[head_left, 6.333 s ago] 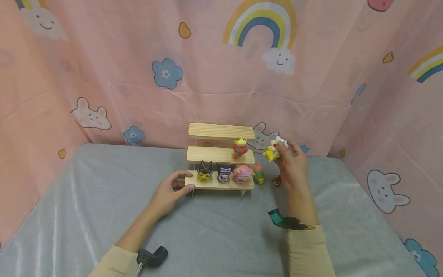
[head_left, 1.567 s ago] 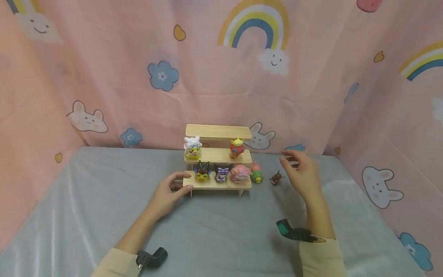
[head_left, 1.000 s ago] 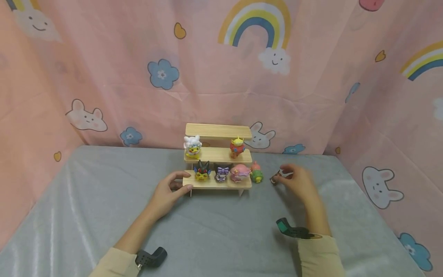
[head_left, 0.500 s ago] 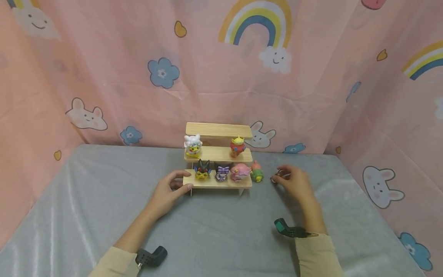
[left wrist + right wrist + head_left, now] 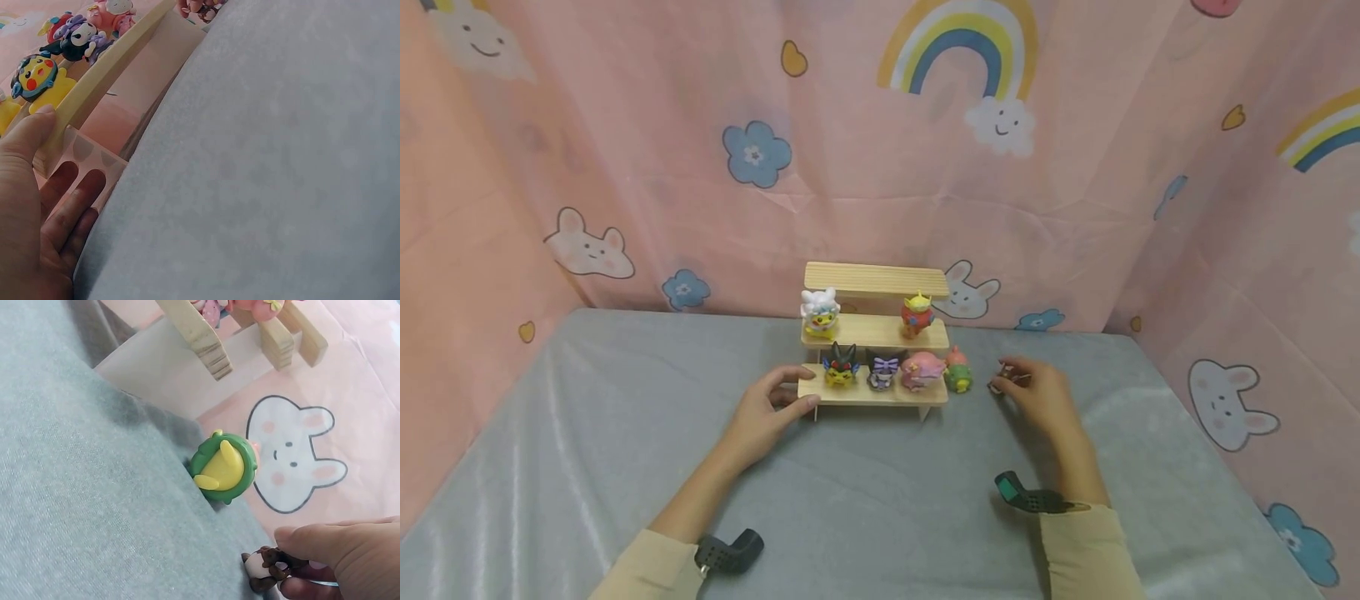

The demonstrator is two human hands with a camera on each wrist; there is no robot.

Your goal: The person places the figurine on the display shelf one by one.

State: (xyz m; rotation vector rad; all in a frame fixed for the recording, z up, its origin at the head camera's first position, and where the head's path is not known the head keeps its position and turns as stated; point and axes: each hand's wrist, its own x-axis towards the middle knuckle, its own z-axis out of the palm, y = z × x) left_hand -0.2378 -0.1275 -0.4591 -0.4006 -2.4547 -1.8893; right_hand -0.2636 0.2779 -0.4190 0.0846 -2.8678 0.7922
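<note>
My left hand [image 5: 770, 414] holds the left end of a three-tier wooden display stand [image 5: 880, 398]; in the left wrist view the thumb lies on the bottom board and the fingers touch the clear side panel [image 5: 115, 150]. To the right of the stand, my right hand [image 5: 1043, 398] pinches a small brown animal figurine [image 5: 259, 570] with a pale belly, low over the cloth. Fingers partly cover it. Between the stand and that hand lies a green and yellow figurine [image 5: 219, 469] with a pink top, its underside facing the right wrist camera.
On the bottom tier stand a black-eared yellow figurine [image 5: 840, 369], a black and purple one [image 5: 882, 372] and a pink one [image 5: 922, 371]. The middle tier bears a white-hooded yellow figurine [image 5: 821, 315] and a red alien figurine [image 5: 917, 317]. A pink curtain [image 5: 865, 192] hangs behind.
The white-hooded figurine went from my right hand to the middle tier's left end. My right hand then came down and took hold of the brown figurine. The left hand stayed on the stand.
</note>
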